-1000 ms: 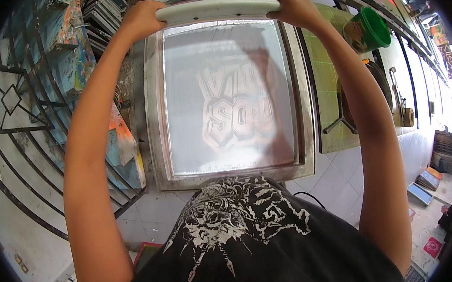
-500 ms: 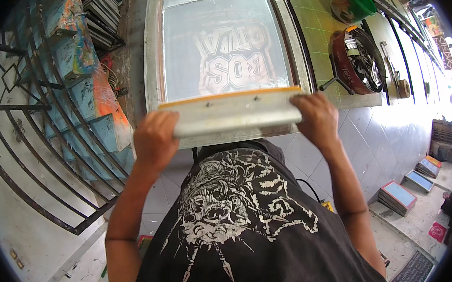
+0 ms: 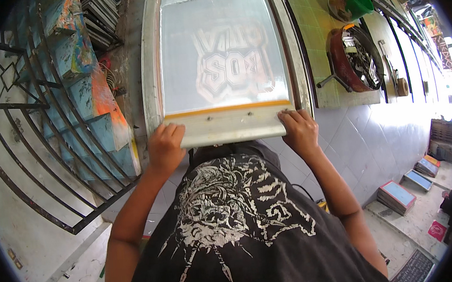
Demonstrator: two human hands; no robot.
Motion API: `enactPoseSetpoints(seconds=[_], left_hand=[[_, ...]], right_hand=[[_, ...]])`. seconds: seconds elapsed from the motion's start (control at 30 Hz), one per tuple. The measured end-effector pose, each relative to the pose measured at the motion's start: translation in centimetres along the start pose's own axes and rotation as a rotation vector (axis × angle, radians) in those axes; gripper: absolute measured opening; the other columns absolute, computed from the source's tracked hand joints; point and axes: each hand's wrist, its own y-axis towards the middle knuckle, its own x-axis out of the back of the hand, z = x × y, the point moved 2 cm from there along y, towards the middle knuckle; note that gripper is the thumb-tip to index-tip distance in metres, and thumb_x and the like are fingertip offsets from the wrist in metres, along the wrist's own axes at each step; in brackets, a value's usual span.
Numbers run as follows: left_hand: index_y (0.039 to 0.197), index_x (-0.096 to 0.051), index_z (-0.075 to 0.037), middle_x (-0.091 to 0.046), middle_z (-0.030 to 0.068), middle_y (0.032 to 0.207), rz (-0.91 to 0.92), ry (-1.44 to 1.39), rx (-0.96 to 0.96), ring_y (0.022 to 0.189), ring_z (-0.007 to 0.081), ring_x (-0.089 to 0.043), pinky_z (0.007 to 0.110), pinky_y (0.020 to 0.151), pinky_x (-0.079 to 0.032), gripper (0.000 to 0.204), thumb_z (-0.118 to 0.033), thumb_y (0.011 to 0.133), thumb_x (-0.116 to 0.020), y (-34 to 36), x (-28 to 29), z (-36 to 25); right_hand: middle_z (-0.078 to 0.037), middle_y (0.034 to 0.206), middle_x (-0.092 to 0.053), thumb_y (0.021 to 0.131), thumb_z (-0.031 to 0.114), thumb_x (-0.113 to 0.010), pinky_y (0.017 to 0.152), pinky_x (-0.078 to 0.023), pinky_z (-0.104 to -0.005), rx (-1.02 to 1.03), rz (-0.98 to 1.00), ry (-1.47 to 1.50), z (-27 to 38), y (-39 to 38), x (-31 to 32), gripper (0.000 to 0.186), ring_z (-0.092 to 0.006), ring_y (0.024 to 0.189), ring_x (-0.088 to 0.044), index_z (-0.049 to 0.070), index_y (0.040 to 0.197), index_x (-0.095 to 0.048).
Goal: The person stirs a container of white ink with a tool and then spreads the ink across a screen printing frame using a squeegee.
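Note:
A wide squeegee (image 3: 230,126) with a pale metal holder and an orange blade edge lies across the near end of a screen printing frame (image 3: 150,67). My left hand (image 3: 167,148) grips its left end, and my right hand (image 3: 301,130) grips its right end, fingers curled over the top on both sides. The orange edge points away from me and meets the screen mesh (image 3: 222,15). Through the pale, glossy mesh shows a blurred lettered design (image 3: 233,62). My thumbs are hidden beneath the squeegee.
On the table to the right stand a green bucket (image 3: 351,0) and a round dark red pan (image 3: 342,62) holding metal tools. A tape roll (image 3: 402,87) lies beyond it. Black metal bars (image 3: 43,154) and a paint-stained blue shelf (image 3: 85,119) flank my left.
The squeegee has come nearer my body and lower in view, with both hands still holding its ends. More of the mesh shows in front of the orange edge.

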Motion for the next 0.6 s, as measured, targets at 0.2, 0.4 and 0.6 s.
enactPoseSetpoints(seconds=[0.2,0.4,0.6], left_hand=[[0.100,-0.069,-0.008,-0.067,0.0083,0.098,0.020,0.005,0.024,0.092,0.0324,-0.063,0.042,0.080,-0.053,0.044,-0.004,0.057,-0.076,3.8,0.5,1.9],[0.096,-0.070,-0.008,-0.068,0.0082,0.097,0.045,-0.072,0.024,0.092,0.0299,-0.064,0.041,0.079,-0.053,0.037,-0.002,0.060,-0.073,2.1,3.0,0.0],[0.095,-0.067,-0.008,-0.063,0.0052,0.092,-0.007,-0.029,-0.014,0.087,0.0279,-0.061,0.039,0.071,-0.053,0.036,-0.004,0.060,-0.071,0.4,0.8,-0.5]], right_hand=[[-0.003,0.090,-0.070,0.072,0.008,-0.069,0.071,-0.055,-0.0373,0.020,0.119,0.016,-2.7,5.3,0.3,0.019,-0.0247,0.083,-0.066,0.013,0.090,-0.071],[-0.003,0.085,-0.070,0.069,0.008,-0.071,0.071,-0.056,-0.0374,-0.009,0.198,0.006,-1.2,3.6,3.9,0.019,-0.0248,0.082,-0.066,0.012,0.088,-0.070],[0.000,0.091,-0.071,0.073,0.008,-0.069,0.069,-0.056,-0.0338,-0.022,0.069,0.013,-0.1,0.6,1.2,0.020,-0.0214,0.082,-0.066,0.012,0.092,-0.071]])
